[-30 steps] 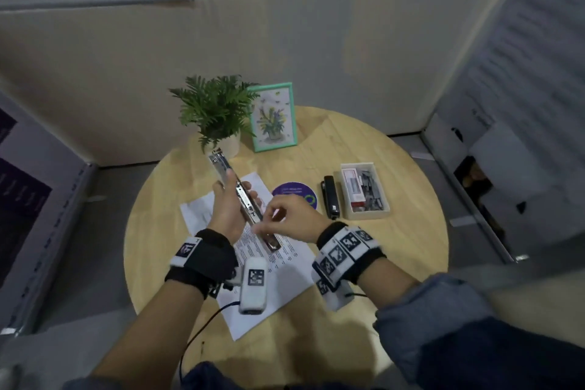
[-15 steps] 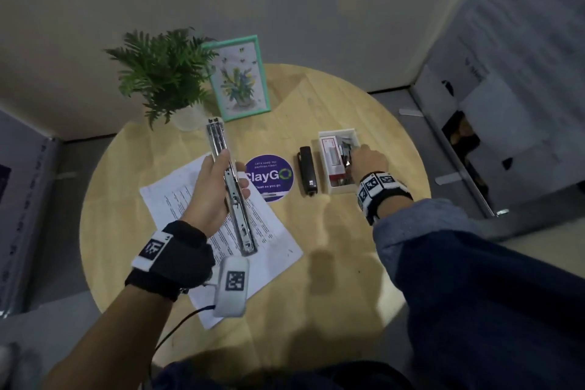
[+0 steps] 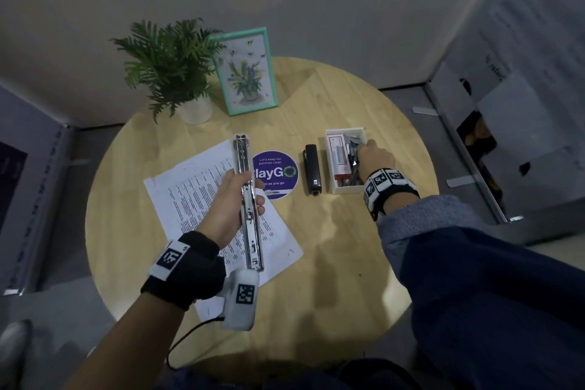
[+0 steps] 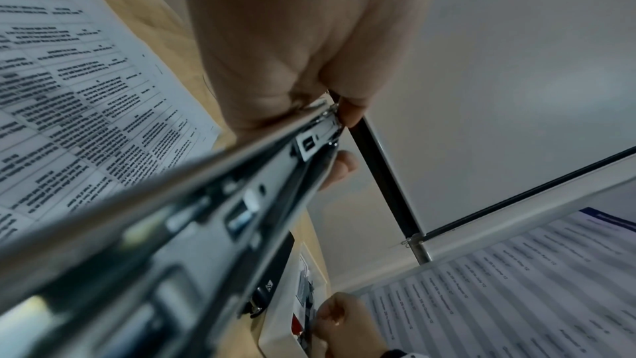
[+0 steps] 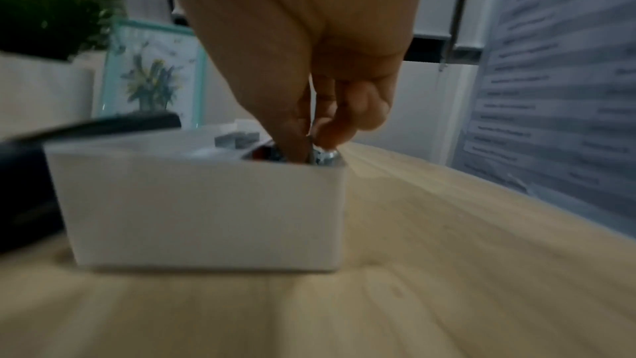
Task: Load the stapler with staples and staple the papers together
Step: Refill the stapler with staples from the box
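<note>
A long silver stapler [image 3: 250,231], swung open flat, is gripped at its middle by my left hand [image 3: 248,190] and held above the printed papers [image 3: 196,193] on the round table. The left wrist view shows the stapler's metal channel [image 4: 206,214] running up to my left hand [image 4: 340,140]. My right hand [image 3: 364,149] reaches into a white box [image 3: 348,190] at the right. In the right wrist view its thumb and fingertips [image 5: 311,138] pinch a shiny strip of staples just inside the box's wall [image 5: 206,214]. A red and white staple packet [image 3: 338,155] lies in the box.
A small black stapler [image 3: 312,169] lies between the box and a round purple sticker [image 3: 278,174]. A potted plant [image 3: 171,66] and a teal picture frame [image 3: 245,70] stand at the back of the wooden table [image 3: 348,247]. Panels and walls close in on both sides.
My right hand left the silver stapler, went right and dipped its fingers into the white box. My left hand kept hold of the stapler, which now points straighter away from me.
</note>
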`<action>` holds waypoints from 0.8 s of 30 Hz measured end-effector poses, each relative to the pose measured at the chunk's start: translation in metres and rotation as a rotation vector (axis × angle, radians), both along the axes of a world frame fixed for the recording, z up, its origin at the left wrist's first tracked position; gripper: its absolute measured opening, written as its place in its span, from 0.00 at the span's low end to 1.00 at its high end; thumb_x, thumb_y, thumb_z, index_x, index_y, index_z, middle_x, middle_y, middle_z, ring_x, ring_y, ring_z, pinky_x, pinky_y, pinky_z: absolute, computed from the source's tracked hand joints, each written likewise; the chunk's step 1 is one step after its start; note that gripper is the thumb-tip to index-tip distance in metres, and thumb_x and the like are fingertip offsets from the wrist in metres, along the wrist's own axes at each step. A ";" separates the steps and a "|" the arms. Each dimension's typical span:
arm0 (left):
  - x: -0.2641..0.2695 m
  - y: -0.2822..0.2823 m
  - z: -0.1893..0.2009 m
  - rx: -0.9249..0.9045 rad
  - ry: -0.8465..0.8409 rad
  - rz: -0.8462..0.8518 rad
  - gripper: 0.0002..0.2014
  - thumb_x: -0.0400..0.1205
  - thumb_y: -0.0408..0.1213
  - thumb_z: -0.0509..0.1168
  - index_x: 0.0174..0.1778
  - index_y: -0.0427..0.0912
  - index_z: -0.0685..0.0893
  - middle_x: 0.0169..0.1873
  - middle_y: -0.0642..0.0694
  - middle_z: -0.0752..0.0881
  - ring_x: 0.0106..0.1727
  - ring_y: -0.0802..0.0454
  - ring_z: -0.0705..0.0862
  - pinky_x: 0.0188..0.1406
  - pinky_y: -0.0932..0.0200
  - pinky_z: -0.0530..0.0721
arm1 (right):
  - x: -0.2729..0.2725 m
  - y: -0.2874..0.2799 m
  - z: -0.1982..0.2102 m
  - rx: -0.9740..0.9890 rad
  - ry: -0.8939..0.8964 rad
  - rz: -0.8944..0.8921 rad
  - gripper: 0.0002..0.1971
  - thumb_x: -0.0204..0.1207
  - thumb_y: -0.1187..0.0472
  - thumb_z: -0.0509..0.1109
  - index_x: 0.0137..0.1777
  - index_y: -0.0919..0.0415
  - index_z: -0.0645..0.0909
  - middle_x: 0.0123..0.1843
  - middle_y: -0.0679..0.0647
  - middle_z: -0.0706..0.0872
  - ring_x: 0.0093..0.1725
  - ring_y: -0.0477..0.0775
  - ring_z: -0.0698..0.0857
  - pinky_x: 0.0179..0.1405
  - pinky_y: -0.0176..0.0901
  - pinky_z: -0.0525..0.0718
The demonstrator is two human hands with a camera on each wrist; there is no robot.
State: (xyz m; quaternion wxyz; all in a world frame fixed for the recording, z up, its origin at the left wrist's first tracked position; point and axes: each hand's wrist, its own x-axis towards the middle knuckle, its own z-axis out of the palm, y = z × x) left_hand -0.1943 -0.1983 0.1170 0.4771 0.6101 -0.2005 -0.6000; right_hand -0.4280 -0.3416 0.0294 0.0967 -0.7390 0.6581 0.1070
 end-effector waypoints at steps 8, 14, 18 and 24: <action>-0.007 -0.002 -0.001 -0.008 -0.010 -0.037 0.05 0.86 0.39 0.53 0.52 0.43 0.73 0.38 0.45 0.80 0.24 0.54 0.75 0.24 0.60 0.77 | 0.007 -0.004 0.010 -0.160 -0.769 -0.398 0.05 0.74 0.70 0.67 0.47 0.67 0.83 0.44 0.62 0.87 0.44 0.62 0.85 0.48 0.52 0.85; -0.019 0.000 0.009 -0.054 -0.125 -0.213 0.06 0.87 0.40 0.53 0.54 0.44 0.73 0.40 0.43 0.80 0.26 0.53 0.78 0.26 0.59 0.79 | 0.047 0.020 0.068 0.091 -1.404 -0.317 0.10 0.74 0.73 0.68 0.53 0.66 0.81 0.36 0.54 0.82 0.38 0.52 0.84 0.39 0.43 0.88; -0.025 0.001 0.016 -0.060 -0.143 -0.238 0.05 0.86 0.40 0.54 0.52 0.44 0.72 0.39 0.44 0.80 0.27 0.52 0.77 0.28 0.57 0.78 | 0.075 0.045 0.115 0.194 -1.557 -0.083 0.07 0.75 0.73 0.69 0.47 0.61 0.81 0.43 0.61 0.83 0.41 0.53 0.85 0.38 0.37 0.88; -0.025 0.005 0.025 -0.069 -0.161 -0.204 0.06 0.86 0.40 0.54 0.53 0.43 0.72 0.36 0.44 0.80 0.26 0.50 0.75 0.24 0.59 0.75 | 0.086 0.059 0.126 0.048 -1.473 0.089 0.07 0.72 0.73 0.71 0.50 0.69 0.83 0.38 0.47 0.84 0.38 0.36 0.83 0.43 0.29 0.85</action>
